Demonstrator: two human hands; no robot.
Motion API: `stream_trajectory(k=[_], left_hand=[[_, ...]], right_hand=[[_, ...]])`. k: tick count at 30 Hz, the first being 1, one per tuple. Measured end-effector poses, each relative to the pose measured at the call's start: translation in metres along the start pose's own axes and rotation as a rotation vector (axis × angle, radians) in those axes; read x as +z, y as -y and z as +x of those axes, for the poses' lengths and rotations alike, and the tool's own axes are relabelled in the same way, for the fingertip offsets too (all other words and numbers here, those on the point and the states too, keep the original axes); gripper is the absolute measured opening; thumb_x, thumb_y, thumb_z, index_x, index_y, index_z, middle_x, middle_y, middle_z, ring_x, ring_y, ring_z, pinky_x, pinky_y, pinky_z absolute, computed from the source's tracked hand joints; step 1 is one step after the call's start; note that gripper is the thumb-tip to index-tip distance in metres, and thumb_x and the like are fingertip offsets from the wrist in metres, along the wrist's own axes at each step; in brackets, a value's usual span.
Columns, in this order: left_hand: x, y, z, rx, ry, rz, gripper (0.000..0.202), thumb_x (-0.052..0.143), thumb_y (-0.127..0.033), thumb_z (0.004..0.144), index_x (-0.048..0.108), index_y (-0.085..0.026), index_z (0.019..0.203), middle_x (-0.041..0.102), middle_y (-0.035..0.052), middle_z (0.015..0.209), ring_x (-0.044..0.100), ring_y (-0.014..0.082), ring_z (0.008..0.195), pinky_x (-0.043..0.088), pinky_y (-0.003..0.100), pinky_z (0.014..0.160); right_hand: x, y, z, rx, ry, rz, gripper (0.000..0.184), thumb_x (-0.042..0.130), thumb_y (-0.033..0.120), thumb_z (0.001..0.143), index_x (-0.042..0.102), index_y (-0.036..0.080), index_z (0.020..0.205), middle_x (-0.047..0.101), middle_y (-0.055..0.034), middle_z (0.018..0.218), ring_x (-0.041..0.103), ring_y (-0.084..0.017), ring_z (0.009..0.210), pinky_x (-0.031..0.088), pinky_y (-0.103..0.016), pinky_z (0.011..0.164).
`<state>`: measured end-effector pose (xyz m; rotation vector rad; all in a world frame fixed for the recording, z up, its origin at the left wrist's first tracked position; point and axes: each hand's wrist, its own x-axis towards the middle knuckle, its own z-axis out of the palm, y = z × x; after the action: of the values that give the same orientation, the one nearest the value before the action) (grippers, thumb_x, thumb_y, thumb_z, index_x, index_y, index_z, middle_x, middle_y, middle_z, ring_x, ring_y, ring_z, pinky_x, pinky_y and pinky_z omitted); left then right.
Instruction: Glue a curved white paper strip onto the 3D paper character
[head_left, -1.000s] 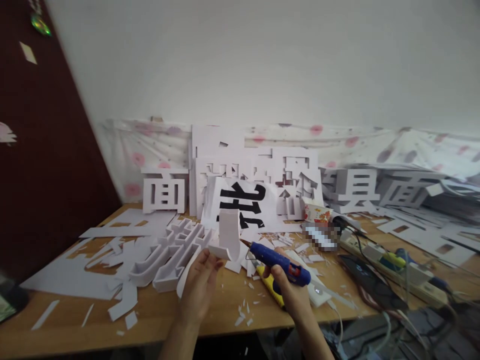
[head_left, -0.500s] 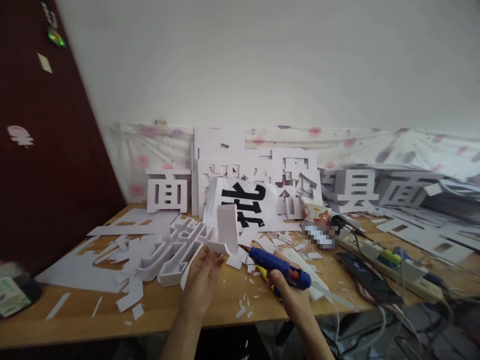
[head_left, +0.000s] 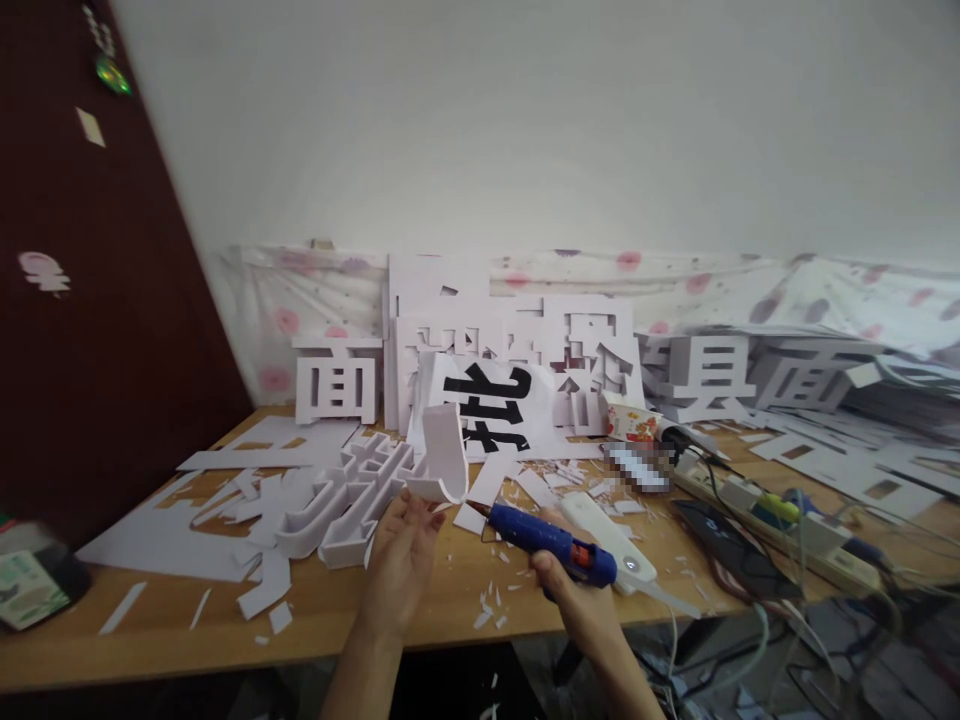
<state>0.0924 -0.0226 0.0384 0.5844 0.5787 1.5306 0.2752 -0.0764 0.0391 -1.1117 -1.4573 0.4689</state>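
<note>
A wooden table (head_left: 172, 650) is strewn with white offcuts (head_left: 262, 595), and a large white block letter (head_left: 337, 500) lies on it just left of the hands. A curved white strip (head_left: 444, 450) is held upright over the near middle of the table, just beside the block letter. It is pinched at its lower edge by the left hand (head_left: 401, 560), whose fingers are closed on it. A blue glue gun (head_left: 551, 545) is gripped by the right hand (head_left: 574, 600), which is wrapped round the handle. Its nozzle (head_left: 481, 510) is pointed left at the strip's lower corner and lies close to it; whether it touches cannot be told.

For the gluing to be done well, it is judged that the strip should be held steady and the fingertips kept off the edge being glued, since hot glue burns. A thin, even line is best laid along the edge, with the trigger squeezed gently.
</note>
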Motion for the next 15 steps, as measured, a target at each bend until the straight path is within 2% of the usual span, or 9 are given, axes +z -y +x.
stream_trajectory(k=[4, 9, 15], left_hand=[[0.001, 0.000, -0.001, 0.001, -0.024, -0.009, 0.043, 0.096, -0.036, 0.052, 0.071, -0.019, 0.082, 0.074, 0.0034, 0.090, 0.066, 0.0182, 0.093, 0.047, 0.028, 0.081], [0.000, 0.004, -0.001, 0.001, -0.060, -0.030, 0.045, 0.098, -0.039, 0.047, 0.070, -0.019, 0.076, 0.072, -0.0002, 0.080, 0.065, 0.0150, 0.087, 0.048, 0.026, 0.079], [-0.005, 0.012, 0.003, -0.023, -0.119, -0.057, 0.051, 0.100, -0.040, 0.040, 0.072, -0.020, 0.078, 0.074, 0.0000, 0.085, 0.067, 0.0148, 0.086, 0.051, 0.024, 0.076]], right_hand=[[0.002, 0.004, 0.002, -0.009, 0.018, -0.013, 0.058, 0.055, 0.077, 0.083, 0.045, 0.024, 0.060, 0.045, 0.0013, 0.060, 0.047, -0.019, 0.060, 0.041, -0.032, 0.058], [0.005, 0.005, 0.004, -0.055, 0.048, -0.042, 0.061, 0.052, 0.078, 0.085, 0.043, 0.024, 0.058, 0.044, 0.0015, 0.060, 0.045, -0.018, 0.059, 0.039, -0.032, 0.058], [0.013, -0.010, 0.002, -0.106, 0.003, -0.023, 0.064, 0.050, 0.079, 0.087, 0.051, 0.022, 0.057, 0.046, 0.0010, 0.058, 0.046, -0.017, 0.057, 0.036, -0.031, 0.056]])
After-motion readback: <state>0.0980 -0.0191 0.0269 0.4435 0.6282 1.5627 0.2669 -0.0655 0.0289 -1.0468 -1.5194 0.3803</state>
